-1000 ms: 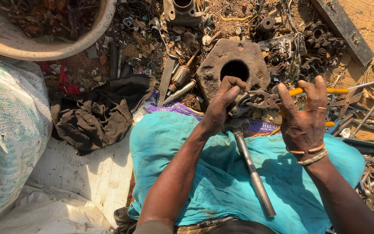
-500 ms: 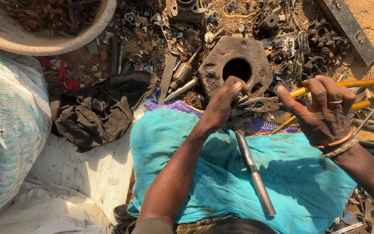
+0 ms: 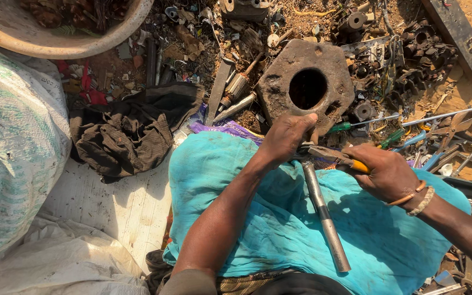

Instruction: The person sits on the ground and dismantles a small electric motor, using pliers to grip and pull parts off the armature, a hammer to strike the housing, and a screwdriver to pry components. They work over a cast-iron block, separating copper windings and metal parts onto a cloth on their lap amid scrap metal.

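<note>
The fingers [image 3: 296, 127] of the left hand [image 3: 286, 137] are curled tight round a small dark metal part [image 3: 305, 148], pinning it at the near edge of a rusty hexagonal iron block with a round hole through its middle [image 3: 307, 90]. The fingers of the right hand [image 3: 384, 173] are closed round the yellow handle of a screwdriver [image 3: 338, 158] — its dark shaft runs leftwards to the part under the left hand, though the tip itself is hidden by the thumb. Two bangles, one thin and orange, one beaded and pale [image 3: 419, 199], sit on the right wrist.

Both hands work over a turquoise cloth [image 3: 258, 218] spread across the lap. A long grey steel rod [image 3: 323, 216] lies on this cloth, slanting from beneath the hands down towards the lower right.

Beyond the cloth the ground is littered with rusty scrap — gears, armatures and dark castings [image 3: 411, 49] to the upper right, with thin blue-handled tools [image 3: 438, 117] just beside them. A crumpled dark brown rag [image 3: 132, 131] lies to the left of the cloth, a woven white sack [image 3: 12, 153] bulges at the far left, and a wide beige basin [image 3: 72, 46] holding scrap sits at the upper left
</note>
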